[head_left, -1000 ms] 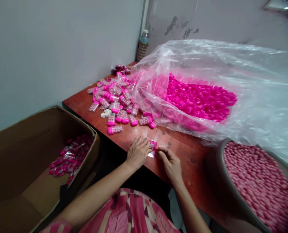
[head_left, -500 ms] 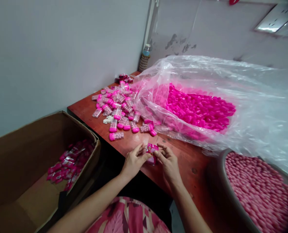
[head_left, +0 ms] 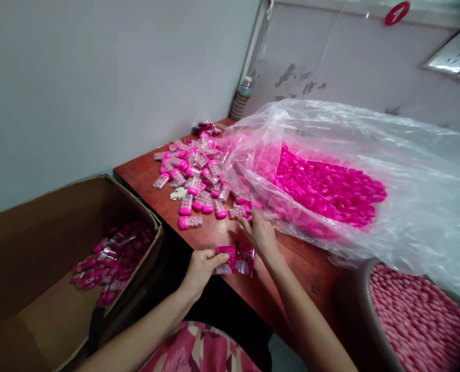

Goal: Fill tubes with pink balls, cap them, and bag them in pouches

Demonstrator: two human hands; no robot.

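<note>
Pinched between the thumb and fingers of my left hand [head_left: 199, 269] is a shiny pink printed packet [head_left: 226, 260], over the table's front edge. A second pink packet [head_left: 246, 260] is right beside it; whether the two are joined I cannot tell. My right hand [head_left: 261, 235] reaches over the table, thumb and index finger apart near the pink cap of a small clear candy bottle [head_left: 236, 212] lying flat. Left of it is a pile of similar bottles [head_left: 193, 175] filled with pale pink balls.
A cardboard box [head_left: 32, 206] at left holds many pink packets [head_left: 109, 258]. A clear plastic bag [head_left: 416, 175] of pink caps [head_left: 326, 186] covers the table's right side. A grey tub [head_left: 369, 315] of pink candy balls stands at lower right. A bottle in a woven holder [head_left: 239, 103] is at the back.
My right hand has left the packet and moved up and forward to the bottle. My left hand keeps its packet, now lower and farther left. The view has shifted slightly.
</note>
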